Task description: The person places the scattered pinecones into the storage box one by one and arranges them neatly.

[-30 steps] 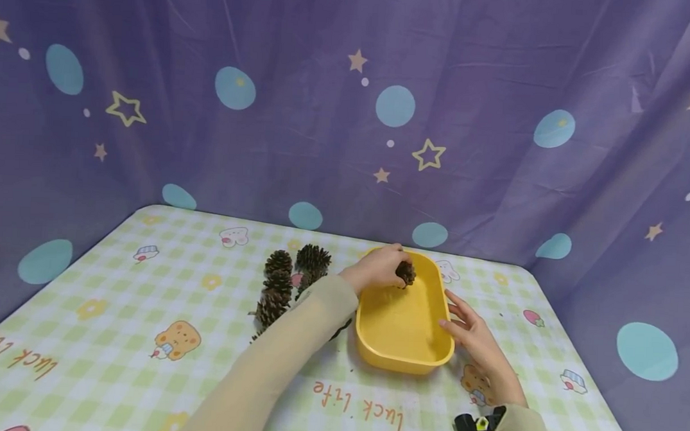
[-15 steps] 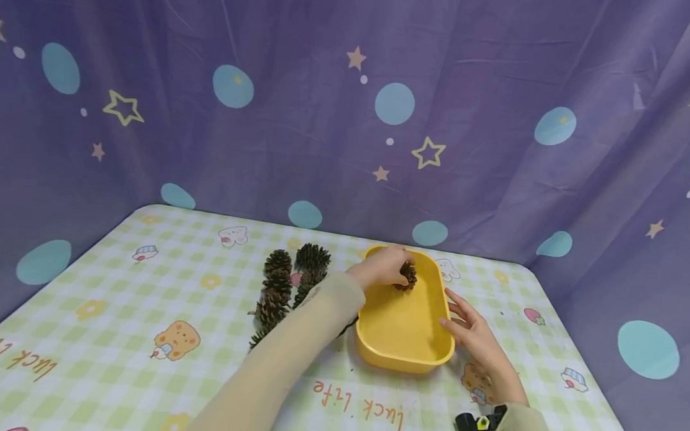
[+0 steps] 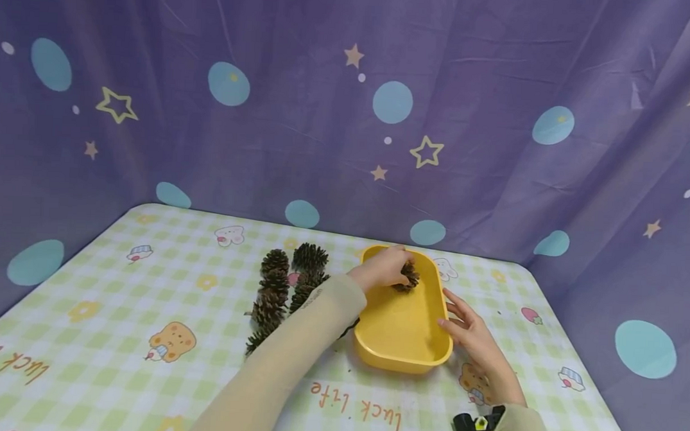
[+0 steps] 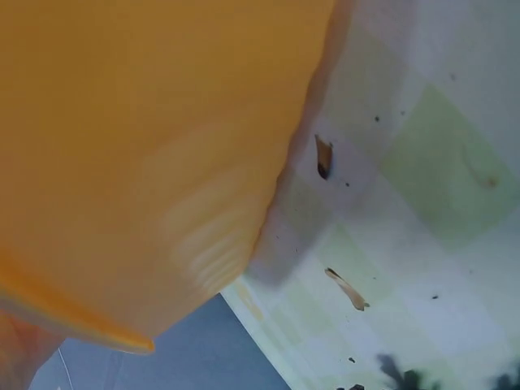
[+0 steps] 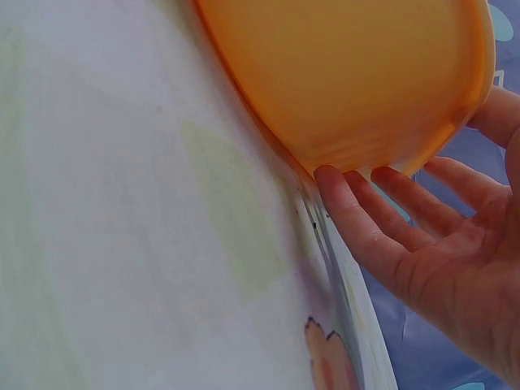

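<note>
My left hand (image 3: 384, 267) reaches over the left rim of a yellow plastic bin (image 3: 400, 330). Its thumb and fingers hold a brown pinecone (image 3: 411, 279) low inside the bin's far end. On the bin's right side is my right hand (image 3: 472, 330), thumb over the rim and fingers against the outer wall. The right wrist view shows those fingers (image 5: 357, 215) touching the bin's underside edge. In the left wrist view the bin's outer wall (image 4: 162, 146) fills much of the picture, and the pinecone is hidden.
Left of the bin, several pinecones (image 3: 272, 296) stand in two rows, partly covered by my left sleeve (image 3: 293, 348). Small scale fragments (image 4: 345, 288) lie on the checkered tablecloth (image 3: 101, 372). A purple curtain (image 3: 303, 111) hangs behind the table.
The left hand with the pinecone has shifted slightly right and lower within the bin. The right hand stays at the bin's right wall. The head view has turned slightly.
</note>
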`<action>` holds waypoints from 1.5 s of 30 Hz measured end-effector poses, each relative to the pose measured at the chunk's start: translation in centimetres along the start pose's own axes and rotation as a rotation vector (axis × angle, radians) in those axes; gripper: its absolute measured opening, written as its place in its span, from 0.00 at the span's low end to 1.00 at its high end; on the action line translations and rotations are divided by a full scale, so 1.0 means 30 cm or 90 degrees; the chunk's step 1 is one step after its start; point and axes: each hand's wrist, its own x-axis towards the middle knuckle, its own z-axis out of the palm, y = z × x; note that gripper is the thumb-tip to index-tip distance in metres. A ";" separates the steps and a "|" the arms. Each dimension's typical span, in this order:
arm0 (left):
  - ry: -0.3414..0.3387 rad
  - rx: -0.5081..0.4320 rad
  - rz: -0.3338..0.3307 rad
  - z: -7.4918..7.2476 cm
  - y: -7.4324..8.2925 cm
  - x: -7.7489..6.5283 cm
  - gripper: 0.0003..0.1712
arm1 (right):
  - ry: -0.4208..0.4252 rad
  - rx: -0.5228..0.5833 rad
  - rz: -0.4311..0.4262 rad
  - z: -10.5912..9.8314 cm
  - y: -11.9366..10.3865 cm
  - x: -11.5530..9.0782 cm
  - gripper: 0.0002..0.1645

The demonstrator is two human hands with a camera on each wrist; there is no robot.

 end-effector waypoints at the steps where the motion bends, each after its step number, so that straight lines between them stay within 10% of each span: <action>1: -0.001 -0.004 -0.003 -0.001 0.000 -0.001 0.25 | 0.000 -0.001 0.000 0.000 0.000 0.000 0.41; 14: 0.012 -0.046 -0.024 -0.045 -0.019 -0.038 0.27 | -0.002 0.002 0.008 0.008 -0.002 0.000 0.41; 45: 0.063 -0.106 0.088 -0.175 -0.088 -0.271 0.21 | 0.010 -0.005 0.015 0.007 -0.006 -0.004 0.41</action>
